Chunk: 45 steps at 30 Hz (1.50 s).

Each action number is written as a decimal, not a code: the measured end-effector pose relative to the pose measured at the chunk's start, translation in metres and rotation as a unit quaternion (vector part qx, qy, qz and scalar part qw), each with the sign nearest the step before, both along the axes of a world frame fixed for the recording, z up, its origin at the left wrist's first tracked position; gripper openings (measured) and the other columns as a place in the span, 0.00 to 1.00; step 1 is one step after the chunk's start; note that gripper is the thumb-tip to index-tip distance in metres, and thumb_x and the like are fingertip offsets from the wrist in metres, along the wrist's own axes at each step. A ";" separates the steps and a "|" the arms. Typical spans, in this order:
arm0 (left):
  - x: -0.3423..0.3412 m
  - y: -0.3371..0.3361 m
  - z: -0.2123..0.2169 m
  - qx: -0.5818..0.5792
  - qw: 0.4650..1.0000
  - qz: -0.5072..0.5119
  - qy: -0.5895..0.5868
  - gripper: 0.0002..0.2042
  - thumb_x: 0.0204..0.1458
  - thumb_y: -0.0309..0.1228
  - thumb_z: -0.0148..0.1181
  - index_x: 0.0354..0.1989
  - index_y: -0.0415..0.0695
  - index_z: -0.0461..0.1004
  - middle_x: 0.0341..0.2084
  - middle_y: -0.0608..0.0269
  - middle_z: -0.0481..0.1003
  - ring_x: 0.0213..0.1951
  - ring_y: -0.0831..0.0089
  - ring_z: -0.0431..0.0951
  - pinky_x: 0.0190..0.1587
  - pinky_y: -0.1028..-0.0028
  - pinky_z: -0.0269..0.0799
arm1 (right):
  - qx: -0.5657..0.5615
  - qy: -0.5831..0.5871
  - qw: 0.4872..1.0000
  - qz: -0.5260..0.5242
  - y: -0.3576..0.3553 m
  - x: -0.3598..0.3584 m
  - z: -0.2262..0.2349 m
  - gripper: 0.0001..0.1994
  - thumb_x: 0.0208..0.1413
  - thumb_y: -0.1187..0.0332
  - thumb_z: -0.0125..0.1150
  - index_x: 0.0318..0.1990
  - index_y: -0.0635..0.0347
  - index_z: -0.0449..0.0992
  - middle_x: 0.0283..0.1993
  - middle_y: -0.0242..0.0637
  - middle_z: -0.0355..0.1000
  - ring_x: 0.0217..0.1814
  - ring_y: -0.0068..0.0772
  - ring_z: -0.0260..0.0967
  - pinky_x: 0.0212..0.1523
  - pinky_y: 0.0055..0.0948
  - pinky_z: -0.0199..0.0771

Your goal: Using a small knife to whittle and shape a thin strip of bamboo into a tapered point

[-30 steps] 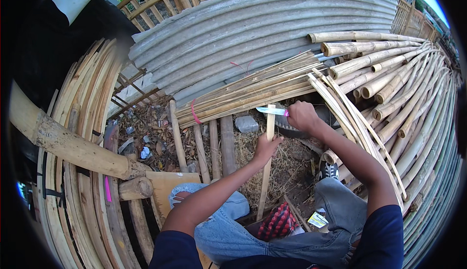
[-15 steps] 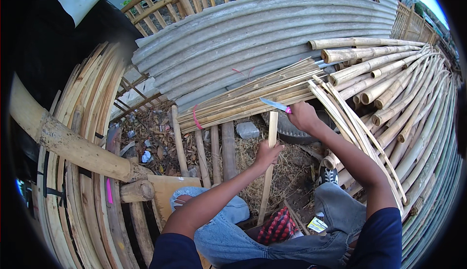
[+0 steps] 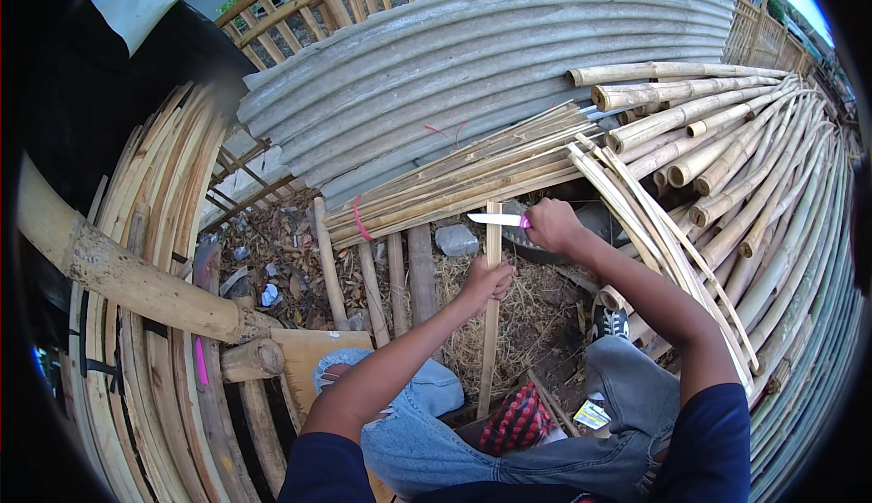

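My left hand (image 3: 488,283) is closed round a flat bamboo strip (image 3: 489,358), which stands upright between my knees. In my right hand (image 3: 552,225) is a knife (image 3: 490,219) with a pink handle and a pale blade. The blade points left and lies level across the strip near its upper end, above my left hand. Whether the edge has cut into the bamboo I cannot tell. The strip's lower end goes down beside a red and black patterned cloth (image 3: 516,419).
A bundle of split bamboo (image 3: 454,180) tied with a pink band lies ahead. Whole bamboo poles (image 3: 718,176) are piled at right, long slats (image 3: 150,276) at left. Behind stands a corrugated sheet (image 3: 472,58). A thick bamboo pole (image 3: 154,271) crosses at left.
The knife has come left and down from beside the strip's top and now crosses it. The strip's top has shifted slightly left, and the left hand still grips it.
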<state>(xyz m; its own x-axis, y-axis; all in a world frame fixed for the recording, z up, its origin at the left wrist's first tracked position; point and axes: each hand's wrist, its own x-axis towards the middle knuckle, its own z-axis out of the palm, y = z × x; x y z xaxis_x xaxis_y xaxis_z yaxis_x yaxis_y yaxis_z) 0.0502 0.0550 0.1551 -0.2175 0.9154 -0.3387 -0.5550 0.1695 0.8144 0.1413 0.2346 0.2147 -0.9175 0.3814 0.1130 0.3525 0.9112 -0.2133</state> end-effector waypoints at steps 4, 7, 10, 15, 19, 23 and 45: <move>0.002 -0.002 0.004 0.011 1.000 0.001 0.003 0.10 0.53 0.20 0.52 0.27 0.48 0.57 0.11 0.76 0.51 0.10 0.85 0.49 0.13 0.79 0.42 | 0.029 0.021 0.999 0.025 -0.004 -0.001 0.002 0.11 0.45 0.63 0.54 0.22 0.62 0.76 0.23 0.52 0.73 0.27 0.54 0.74 0.30 0.46 0.75; 0.002 -0.001 0.004 0.012 1.000 0.000 0.004 0.10 0.52 0.21 0.52 0.27 0.48 0.58 0.11 0.76 0.51 0.10 0.85 0.49 0.14 0.79 0.42 | 0.031 -0.066 0.992 0.103 -0.022 0.004 -0.006 0.10 0.44 0.63 0.54 0.21 0.60 0.76 0.22 0.50 0.73 0.26 0.53 0.74 0.29 0.44 0.75; 0.002 0.000 0.001 0.009 1.000 0.002 0.008 0.10 0.52 0.21 0.52 0.27 0.48 0.58 0.11 0.76 0.51 0.10 0.85 0.49 0.14 0.79 0.42 | -0.019 -0.069 0.990 0.120 -0.029 0.006 -0.014 0.10 0.44 0.63 0.55 0.20 0.60 0.76 0.22 0.50 0.73 0.26 0.52 0.74 0.29 0.44 0.75; 0.000 -0.001 -0.002 0.004 1.000 0.002 -0.008 0.09 0.51 0.21 0.53 0.28 0.48 0.59 0.11 0.76 0.51 0.10 0.85 0.49 0.14 0.78 0.42 | 0.046 0.017 0.998 0.031 -0.029 0.007 -0.021 0.11 0.43 0.63 0.55 0.21 0.61 0.76 0.22 0.52 0.73 0.26 0.54 0.74 0.28 0.46 0.75; 0.000 -0.002 0.000 -0.011 0.999 -0.018 -0.030 0.09 0.52 0.21 0.53 0.29 0.48 0.59 0.11 0.76 0.51 0.10 0.86 0.49 0.14 0.79 0.42 | -0.024 -0.079 0.988 0.132 -0.033 0.007 -0.022 0.11 0.44 0.63 0.54 0.21 0.61 0.76 0.22 0.52 0.72 0.26 0.55 0.73 0.31 0.46 0.75; -0.002 -0.003 0.000 0.018 1.000 0.003 -0.014 0.08 0.53 0.21 0.52 0.27 0.46 0.59 0.10 0.75 0.54 0.10 0.86 0.52 0.12 0.81 0.43 | -0.019 0.003 1.000 0.018 -0.029 0.006 -0.021 0.11 0.46 0.63 0.54 0.22 0.60 0.76 0.22 0.53 0.72 0.27 0.57 0.72 0.31 0.48 0.74; -0.017 -0.007 -0.018 0.000 0.998 -0.037 -0.059 0.06 0.53 0.23 0.53 0.29 0.47 0.63 0.10 0.78 0.52 0.10 0.86 0.48 0.15 0.79 0.42 | -0.099 -0.008 0.984 0.150 -0.023 -0.001 -0.066 0.10 0.43 0.64 0.54 0.23 0.63 0.74 0.25 0.55 0.72 0.32 0.59 0.71 0.36 0.50 0.72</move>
